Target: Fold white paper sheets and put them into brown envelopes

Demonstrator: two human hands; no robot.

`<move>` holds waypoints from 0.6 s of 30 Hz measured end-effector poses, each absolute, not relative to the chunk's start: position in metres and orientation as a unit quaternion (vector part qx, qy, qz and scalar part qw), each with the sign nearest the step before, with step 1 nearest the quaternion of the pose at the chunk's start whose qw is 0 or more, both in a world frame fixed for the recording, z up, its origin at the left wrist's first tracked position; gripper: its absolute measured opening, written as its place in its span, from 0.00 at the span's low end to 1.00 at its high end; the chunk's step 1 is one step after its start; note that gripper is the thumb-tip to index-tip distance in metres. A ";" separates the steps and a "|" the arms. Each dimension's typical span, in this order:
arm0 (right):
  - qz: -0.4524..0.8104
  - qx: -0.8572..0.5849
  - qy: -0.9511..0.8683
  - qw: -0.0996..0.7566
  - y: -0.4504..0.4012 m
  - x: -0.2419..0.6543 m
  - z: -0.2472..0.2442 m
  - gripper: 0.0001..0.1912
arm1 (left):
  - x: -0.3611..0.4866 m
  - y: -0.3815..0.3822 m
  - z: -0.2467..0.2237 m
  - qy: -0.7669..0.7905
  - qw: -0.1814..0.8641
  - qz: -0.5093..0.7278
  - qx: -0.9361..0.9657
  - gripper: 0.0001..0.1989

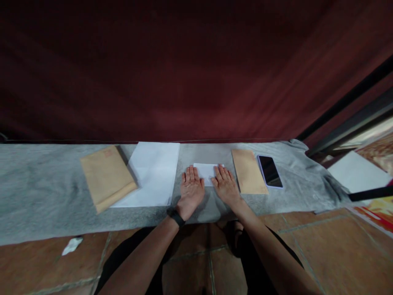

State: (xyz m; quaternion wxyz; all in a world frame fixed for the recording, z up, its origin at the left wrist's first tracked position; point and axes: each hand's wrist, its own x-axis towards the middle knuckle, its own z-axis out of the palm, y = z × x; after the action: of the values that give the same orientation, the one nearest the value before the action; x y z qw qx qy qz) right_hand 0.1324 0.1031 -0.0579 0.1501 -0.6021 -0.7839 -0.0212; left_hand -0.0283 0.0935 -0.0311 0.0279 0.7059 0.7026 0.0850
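A small folded white paper (208,174) lies flat on the grey cloth between my hands. On its left end rests my left hand (192,187), palm down with the fingers stretched out, a dark band around the wrist. My right hand (226,186) lies flat over the paper's right end, fingers extended. Parts of both ends are hidden under the hands. To the right is a brown envelope (249,171). Left of my hands lie large white paper sheets (153,174), partly covered by brown envelopes (107,176) that look stacked.
A phone (270,171) with a pale case lies right of the single envelope. Grey cloth (46,188) covers the long narrow surface, backed by a dark red drape (196,82). Crumpled white paper (72,246) lies on the tiled floor (196,270). Dark bars stand at the right.
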 end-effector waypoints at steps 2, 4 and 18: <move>-0.019 -0.598 -0.786 0.156 0.104 0.134 -0.059 0.30 | -0.030 0.095 -0.023 0.700 0.041 0.101 0.706 0.30; -0.018 -0.593 -0.789 0.163 0.105 0.134 -0.060 0.30 | -0.033 0.099 -0.015 0.693 0.060 0.119 0.709 0.30; -0.021 -0.586 -0.796 0.148 0.103 0.136 -0.051 0.29 | -0.051 0.113 -0.014 0.683 0.145 0.180 0.693 0.28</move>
State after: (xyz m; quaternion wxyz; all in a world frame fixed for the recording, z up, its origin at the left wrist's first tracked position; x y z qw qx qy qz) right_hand 0.1363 0.1027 -0.0510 0.1477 -0.5863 -0.7962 -0.0213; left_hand -0.0506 0.1135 -0.0143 0.1453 0.6933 0.6825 0.1799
